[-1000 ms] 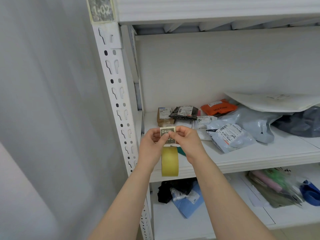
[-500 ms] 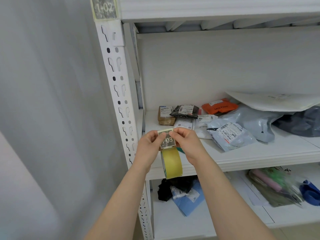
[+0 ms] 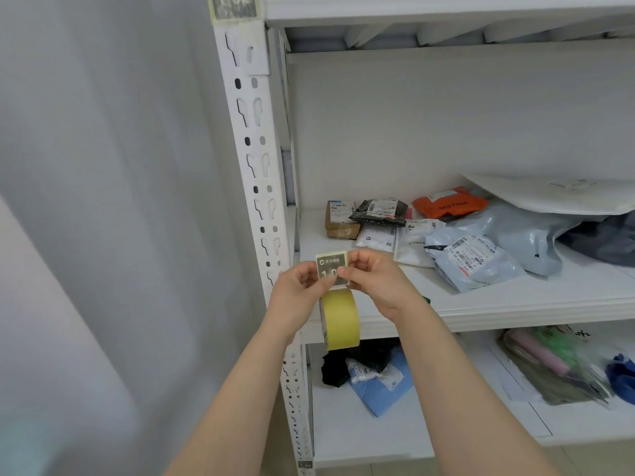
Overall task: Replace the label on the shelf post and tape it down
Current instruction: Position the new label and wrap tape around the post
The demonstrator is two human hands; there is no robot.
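Both hands are up in front of the rack, the left hand (image 3: 294, 291) and right hand (image 3: 375, 282) each pinching a side of a small dark label (image 3: 330, 268) between thumb and fingertips. A roll of yellow tape (image 3: 341, 318) hangs just beneath them; which hand carries it cannot be told. Just to the left stands the white slotted shelf post (image 3: 255, 166), with a worn label (image 3: 234, 5) at its top. Behind, parcels (image 3: 472, 255) lie on the shelf (image 3: 515, 304).

A parcel storeroom or pick-up point is suggested by a white slotted shelf post (image 3: 256, 159), on which a numbered location label (image 3: 234, 5) is stuck, and by shelves (image 3: 515, 309) on which barcoded courier bags (image 3: 476, 264) and a small carton (image 3: 340, 223) are kept.
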